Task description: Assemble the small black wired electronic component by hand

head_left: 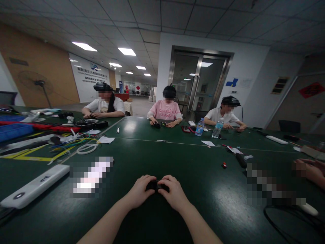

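Observation:
Both hands are close together above the near middle of the dark green table (142, 159). Between them is a small dark black object (156, 185), mostly covered by fingers; its kind cannot be made out, nor whether it is one piece or two. My left hand (141, 191) pinches its left side, thumb below and fingers above. From the other side, my right hand (175, 193) grips the right end in the same way. The fingertips of the two hands nearly meet.
Left of my hands are a blurred-out bright phone-like slab (93, 174) and a white power strip (35, 184). Coiled white cable (86, 148) and blue trays (15, 131) lie beyond. Two water bottles (199, 127) stand across the table. A small red item (223, 165) and a co-worker's hand (308, 171) are right.

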A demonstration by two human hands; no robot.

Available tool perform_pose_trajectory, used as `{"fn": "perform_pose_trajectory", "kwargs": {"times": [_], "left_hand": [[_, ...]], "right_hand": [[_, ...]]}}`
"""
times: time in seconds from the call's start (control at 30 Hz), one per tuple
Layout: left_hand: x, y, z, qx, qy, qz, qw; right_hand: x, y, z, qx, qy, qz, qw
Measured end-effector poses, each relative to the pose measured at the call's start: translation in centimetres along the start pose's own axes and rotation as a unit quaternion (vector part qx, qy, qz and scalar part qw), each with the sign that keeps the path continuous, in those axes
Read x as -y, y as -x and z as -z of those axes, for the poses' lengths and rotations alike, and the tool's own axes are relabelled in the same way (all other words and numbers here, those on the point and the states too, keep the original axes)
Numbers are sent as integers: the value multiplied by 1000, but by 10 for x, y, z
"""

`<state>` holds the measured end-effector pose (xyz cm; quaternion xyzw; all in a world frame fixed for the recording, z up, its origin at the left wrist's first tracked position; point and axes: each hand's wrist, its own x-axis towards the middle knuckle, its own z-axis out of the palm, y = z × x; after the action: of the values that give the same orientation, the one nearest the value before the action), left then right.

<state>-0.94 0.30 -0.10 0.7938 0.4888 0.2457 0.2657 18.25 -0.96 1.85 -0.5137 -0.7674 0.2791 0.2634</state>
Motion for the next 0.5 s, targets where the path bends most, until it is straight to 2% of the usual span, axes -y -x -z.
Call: {"fn": "perform_pose_trajectory", "kwargs": {"times": [0.13, 0.3, 0.5], "left_hand": [[0, 0, 0, -1, 5, -4, 1000], [-2, -1, 0, -2, -4, 0, 1000], [0, 0, 0, -3, 3, -1, 1000]], "right_hand": [[1, 1, 2, 11, 4, -13, 1000], [4, 2, 3, 6, 29, 3, 1000], [-5, 3, 4, 10, -17, 7, 1000]]}}
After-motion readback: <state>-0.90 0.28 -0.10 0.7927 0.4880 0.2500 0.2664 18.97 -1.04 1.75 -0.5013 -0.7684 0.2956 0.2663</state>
